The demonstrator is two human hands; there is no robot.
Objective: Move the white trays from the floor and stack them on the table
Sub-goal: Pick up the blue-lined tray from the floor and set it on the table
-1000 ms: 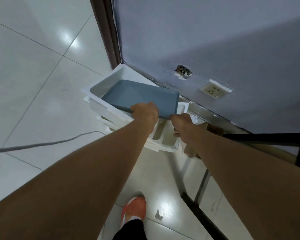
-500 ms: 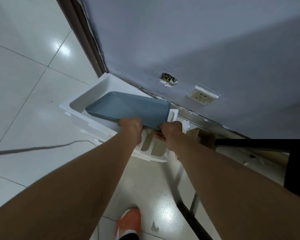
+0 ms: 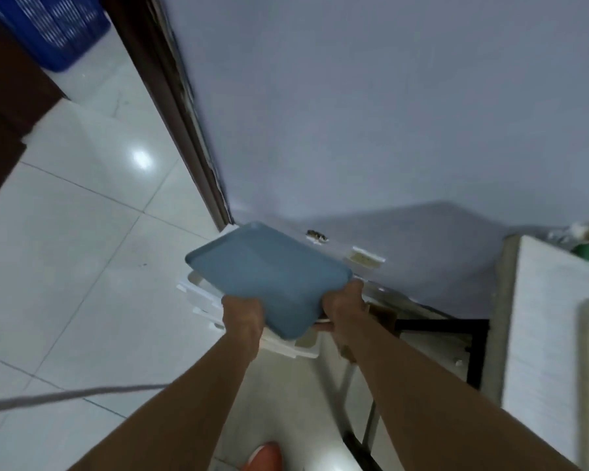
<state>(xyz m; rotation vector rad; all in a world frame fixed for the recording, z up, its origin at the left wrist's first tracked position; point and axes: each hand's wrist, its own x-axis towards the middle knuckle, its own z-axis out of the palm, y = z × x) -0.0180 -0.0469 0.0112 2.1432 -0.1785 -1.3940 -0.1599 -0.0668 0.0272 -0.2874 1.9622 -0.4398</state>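
- Both hands grip the near edge of a blue-grey tray point(image 3: 267, 277): left hand point(image 3: 242, 316) curled round its near-left edge, right hand point(image 3: 344, 309) curled round the near-right corner, fingers going under & out of sight.
- Tray is held off the floor, just above the white trays point(image 3: 286, 346), w/ a thin white rim showing under its near edge by the right hand; can't tell if a white tray is lifted w/ it.
- Tray's long axis runs far-left to near-right, roughly along the wall; far-left corner points toward the door frame point(image 3: 170, 107).
- White trays sit on the floor against the wall, mostly hidden by the blue-grey tray; only left & near rims show.
- Surface: glossy pale floor tiles point(image 3: 82, 253) w/ a light glare; grey cable point(image 3: 65, 397) crosses bottom left.
- Room: pale blue-grey wall point(image 3: 371, 113) w/ a small hole & a socket point(image 3: 366, 258) low down.
- White table point(image 3: 555, 334) at right, cut off by frame edge, black frame point(image 3: 470, 338) below; items on its far end are blurred.
- Blue basket point(image 3: 51, 28) top left; orange shoe point(image 3: 264, 457) cut off at bottom.
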